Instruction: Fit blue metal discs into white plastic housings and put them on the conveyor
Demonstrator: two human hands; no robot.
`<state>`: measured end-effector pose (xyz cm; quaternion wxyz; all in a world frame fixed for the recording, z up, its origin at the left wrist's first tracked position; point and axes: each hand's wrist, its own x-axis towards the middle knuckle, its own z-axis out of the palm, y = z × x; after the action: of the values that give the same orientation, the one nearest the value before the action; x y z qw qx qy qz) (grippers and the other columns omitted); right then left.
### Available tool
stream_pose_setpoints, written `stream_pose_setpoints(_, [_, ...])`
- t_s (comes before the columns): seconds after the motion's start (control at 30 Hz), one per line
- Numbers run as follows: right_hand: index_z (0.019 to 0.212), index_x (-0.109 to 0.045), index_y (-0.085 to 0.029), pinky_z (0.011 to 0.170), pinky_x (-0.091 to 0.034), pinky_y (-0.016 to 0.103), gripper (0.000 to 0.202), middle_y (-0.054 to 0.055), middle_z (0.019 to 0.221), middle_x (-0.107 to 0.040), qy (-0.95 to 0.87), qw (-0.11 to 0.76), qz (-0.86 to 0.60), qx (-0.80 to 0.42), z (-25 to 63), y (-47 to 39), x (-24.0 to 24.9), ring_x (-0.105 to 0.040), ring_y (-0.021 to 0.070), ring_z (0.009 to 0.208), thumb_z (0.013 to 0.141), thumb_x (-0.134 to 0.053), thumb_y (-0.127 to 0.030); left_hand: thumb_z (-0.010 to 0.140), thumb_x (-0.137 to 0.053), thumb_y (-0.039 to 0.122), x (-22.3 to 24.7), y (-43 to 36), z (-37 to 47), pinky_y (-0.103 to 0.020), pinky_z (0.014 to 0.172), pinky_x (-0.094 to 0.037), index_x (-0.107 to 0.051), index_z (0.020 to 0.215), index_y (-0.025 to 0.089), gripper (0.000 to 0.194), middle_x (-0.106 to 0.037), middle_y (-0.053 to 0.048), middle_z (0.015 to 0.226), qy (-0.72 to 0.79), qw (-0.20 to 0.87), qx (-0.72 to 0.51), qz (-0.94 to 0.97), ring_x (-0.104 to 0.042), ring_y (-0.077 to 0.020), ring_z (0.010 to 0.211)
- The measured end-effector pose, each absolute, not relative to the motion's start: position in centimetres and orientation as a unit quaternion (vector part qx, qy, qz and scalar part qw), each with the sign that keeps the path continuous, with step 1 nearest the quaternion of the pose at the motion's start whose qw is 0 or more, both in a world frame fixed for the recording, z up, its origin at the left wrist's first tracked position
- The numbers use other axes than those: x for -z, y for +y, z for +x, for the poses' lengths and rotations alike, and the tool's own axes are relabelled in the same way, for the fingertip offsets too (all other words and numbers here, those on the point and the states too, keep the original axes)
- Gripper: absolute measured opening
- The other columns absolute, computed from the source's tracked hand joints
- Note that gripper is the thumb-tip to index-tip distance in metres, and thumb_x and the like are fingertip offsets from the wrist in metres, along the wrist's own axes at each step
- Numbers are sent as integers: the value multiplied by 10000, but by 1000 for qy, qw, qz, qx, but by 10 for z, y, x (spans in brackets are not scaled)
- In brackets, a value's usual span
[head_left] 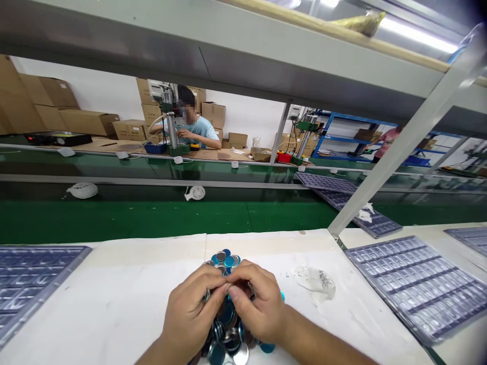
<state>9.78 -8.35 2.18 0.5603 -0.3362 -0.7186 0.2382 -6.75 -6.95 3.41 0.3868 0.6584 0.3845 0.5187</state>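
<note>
Over a heap of small round metal discs [229,261], some blue-faced and some silver, my two hands meet at the fingertips. My left hand [190,306] is closed in a pinch, thumb against index finger. Mirroring it, my right hand [262,304] pinches at the same spot, its thumb and fingertips touching those of the left. Whatever lies between the fingertips is hidden. More discs show below and between the hands, some tilted on edge. A crumpled clear plastic bag [315,284] lies to the right of my right hand.
Clear compartmented trays stand at left [34,284] and right [422,284] on the white work surface [125,299]. Beyond runs a green conveyor belt [152,218] with stacked trays [342,197]. A slanted metal post [391,147] and overhead shelf [243,50] frame the view. A co-worker [201,132] sits opposite.
</note>
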Motion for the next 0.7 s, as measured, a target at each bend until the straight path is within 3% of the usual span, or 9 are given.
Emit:
stream_pose_setpoints(0.3, [922, -614, -249, 527, -507, 344, 128, 47, 686, -636, -745, 559, -282, -228, 101, -95, -42, -595, 203, 593, 846, -542, -174, 767, -725, 48, -47, -79, -70, -264, 584, -539, -832, 843, 308, 292, -758, -43, 704, 302, 311, -528, 730, -691, -200, 622])
stream_pose_setpoints(0.53, [836, -607, -277, 453, -428, 311, 113, -4, 535, -574, -757, 544, -249, -262, 104, -97, -46, -518, 174, 449, 840, -545, -183, 812, -725, 149, -56, -79, -68, -269, 523, -513, -849, 796, 307, 201, -718, -60, 628, 258, 420, -494, 716, -659, -198, 552])
stream_pose_setpoints(0.7, [800, -591, -283, 440, -447, 331, 107, 5, 499, -584, -764, 528, -260, -266, 104, -99, -49, -521, 180, 416, 858, -524, -223, 802, -748, 203, -60, -82, -64, -282, 503, -492, -852, 757, 322, 165, -687, -52, 573, 260, 466, -514, 672, -620, -190, 505])
